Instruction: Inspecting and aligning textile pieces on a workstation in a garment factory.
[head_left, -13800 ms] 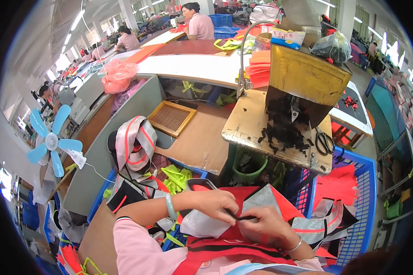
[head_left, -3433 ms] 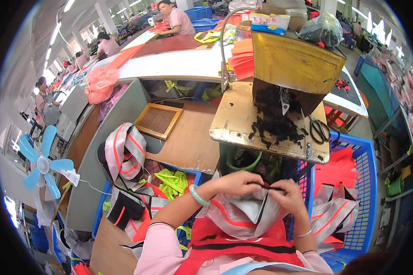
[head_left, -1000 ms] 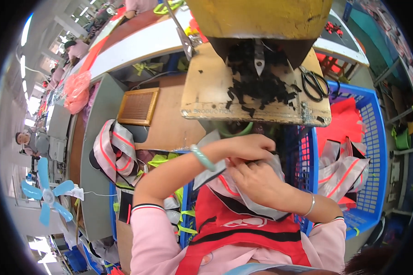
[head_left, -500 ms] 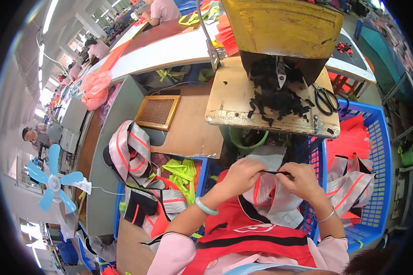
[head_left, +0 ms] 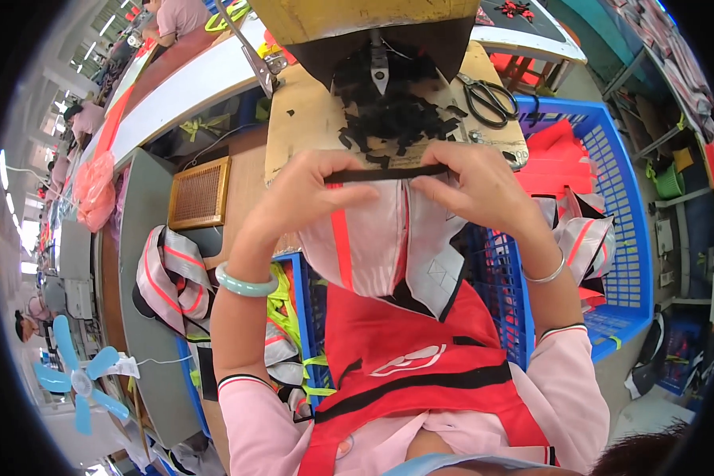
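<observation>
Beside the blue crate (head_left: 611, 198) holding red fabric pieces (head_left: 559, 159), I am watching my left hand (head_left: 305, 198) and right hand (head_left: 472, 186) pinching a black strip (head_left: 385, 173) taut.

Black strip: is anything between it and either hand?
Nothing visible. The black strip is pinched at its ends by the left hand and the right hand, stretched level between them above the grey and orange fabric piece. The fingers touch it directly. The scissors lie apart on the wooden table.
</observation>
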Tool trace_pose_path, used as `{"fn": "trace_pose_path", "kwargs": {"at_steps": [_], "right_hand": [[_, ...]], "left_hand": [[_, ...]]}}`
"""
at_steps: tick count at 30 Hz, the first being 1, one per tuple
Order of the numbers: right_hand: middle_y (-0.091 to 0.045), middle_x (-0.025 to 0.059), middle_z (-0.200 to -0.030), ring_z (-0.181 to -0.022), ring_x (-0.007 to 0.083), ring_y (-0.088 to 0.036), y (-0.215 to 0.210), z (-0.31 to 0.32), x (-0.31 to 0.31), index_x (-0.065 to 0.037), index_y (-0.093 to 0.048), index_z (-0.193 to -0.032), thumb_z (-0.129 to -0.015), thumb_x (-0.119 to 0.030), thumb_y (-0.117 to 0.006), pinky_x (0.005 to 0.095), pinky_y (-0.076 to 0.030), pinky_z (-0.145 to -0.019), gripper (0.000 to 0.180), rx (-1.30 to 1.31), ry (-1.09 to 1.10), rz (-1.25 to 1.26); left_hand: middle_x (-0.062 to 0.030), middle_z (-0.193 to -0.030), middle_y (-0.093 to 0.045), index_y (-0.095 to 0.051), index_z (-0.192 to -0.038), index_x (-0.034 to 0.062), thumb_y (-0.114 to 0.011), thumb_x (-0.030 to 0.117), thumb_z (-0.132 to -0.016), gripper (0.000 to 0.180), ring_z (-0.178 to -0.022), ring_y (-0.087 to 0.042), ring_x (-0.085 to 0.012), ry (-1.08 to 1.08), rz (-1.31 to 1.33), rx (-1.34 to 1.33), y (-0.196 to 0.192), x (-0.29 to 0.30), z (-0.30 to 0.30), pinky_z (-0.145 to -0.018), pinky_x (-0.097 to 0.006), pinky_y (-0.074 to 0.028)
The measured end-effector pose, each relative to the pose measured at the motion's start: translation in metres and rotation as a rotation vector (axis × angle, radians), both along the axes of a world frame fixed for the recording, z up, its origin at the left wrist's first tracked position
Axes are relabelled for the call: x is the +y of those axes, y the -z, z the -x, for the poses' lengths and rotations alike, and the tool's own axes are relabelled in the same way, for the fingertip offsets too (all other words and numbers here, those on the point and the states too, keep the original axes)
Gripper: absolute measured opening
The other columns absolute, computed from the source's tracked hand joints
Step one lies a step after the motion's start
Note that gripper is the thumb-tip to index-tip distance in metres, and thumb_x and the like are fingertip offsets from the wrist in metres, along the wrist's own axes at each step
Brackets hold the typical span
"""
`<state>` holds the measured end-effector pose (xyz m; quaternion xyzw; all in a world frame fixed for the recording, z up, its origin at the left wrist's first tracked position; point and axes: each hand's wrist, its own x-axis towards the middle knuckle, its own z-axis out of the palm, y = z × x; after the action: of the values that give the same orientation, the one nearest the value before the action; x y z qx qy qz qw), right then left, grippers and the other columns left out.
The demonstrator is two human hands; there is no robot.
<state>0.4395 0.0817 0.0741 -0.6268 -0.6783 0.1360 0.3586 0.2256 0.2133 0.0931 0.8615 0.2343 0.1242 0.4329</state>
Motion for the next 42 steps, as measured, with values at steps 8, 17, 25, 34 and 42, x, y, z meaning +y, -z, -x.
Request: {"fn": "trace_pose_path", "kwargs": {"at_steps": [8,17,25,34,42], "right_hand": [[-0.063,0.0142,-0.070,-0.063,0.0281,-0.061,0.006,-0.017,0.045,-0.001,-0.062,-0.086,-0.079,-0.024,-0.069,0.0357,-0.045,-0.057,0.024,0.019,0.001,0.058],[-0.066,0.0176,-0.077,-0.074,0.0335,-0.065,0.013,-0.035,0.086,-0.001,-0.067,-0.089,-0.076,-0.031,-0.068,0.0394,-0.049,-0.067,0.032,0.170,0.026,0.137],[-0.059,0.0075,-0.070,-0.061,0.0143,-0.053,0.015,-0.044,0.096,0.000,-0.065,-0.089,-0.081,-0.030,-0.071,0.0307,-0.040,-0.055,0.031,0.140,-0.006,0.055],[-0.064,0.0108,-0.072,-0.068,0.0228,-0.063,0.004,-0.049,0.091,-0.003,-0.066,-0.087,-0.077,-0.030,-0.069,0.0345,-0.048,-0.064,0.029,0.281,0.112,0.137],[-0.060,0.0086,-0.071,-0.063,0.0168,-0.058,0.038,-0.037,-0.044,-0.003,-0.063,-0.087,-0.079,-0.022,-0.069,0.0301,-0.045,-0.058,0.022,0.282,-0.196,0.367]], "left_hand": [[0.0005,-0.078,-0.063,-0.068,-0.093,0.0001,-0.074,0.018,-0.080,0.023,-0.075,-0.054,-0.0056,0.021,0.103,0.157,0.004,0.056,-0.020,-0.068,-0.024,-0.045],[0.0035,-0.086,-0.063,-0.069,-0.101,-0.0016,-0.074,0.015,-0.082,0.026,-0.081,-0.053,-0.0040,0.000,0.267,0.109,0.015,0.098,-0.036,-0.074,-0.022,-0.045],[0.0020,-0.087,-0.065,-0.068,-0.102,-0.0025,-0.074,0.015,-0.083,0.026,-0.079,-0.055,-0.0050,-0.058,0.317,0.057,0.014,0.101,-0.041,-0.073,-0.022,-0.046],[0.0006,-0.086,-0.065,-0.068,-0.100,-0.0021,-0.068,0.018,-0.087,0.024,-0.079,-0.056,-0.0054,-0.175,0.232,-0.117,0.023,0.112,-0.030,-0.073,-0.023,-0.047],[0.0055,-0.074,-0.051,-0.061,-0.090,-0.0011,-0.062,0.019,-0.091,0.020,-0.071,-0.045,-0.0045,-0.080,0.173,0.277,0.020,0.057,0.063,-0.061,-0.023,-0.039]]}}
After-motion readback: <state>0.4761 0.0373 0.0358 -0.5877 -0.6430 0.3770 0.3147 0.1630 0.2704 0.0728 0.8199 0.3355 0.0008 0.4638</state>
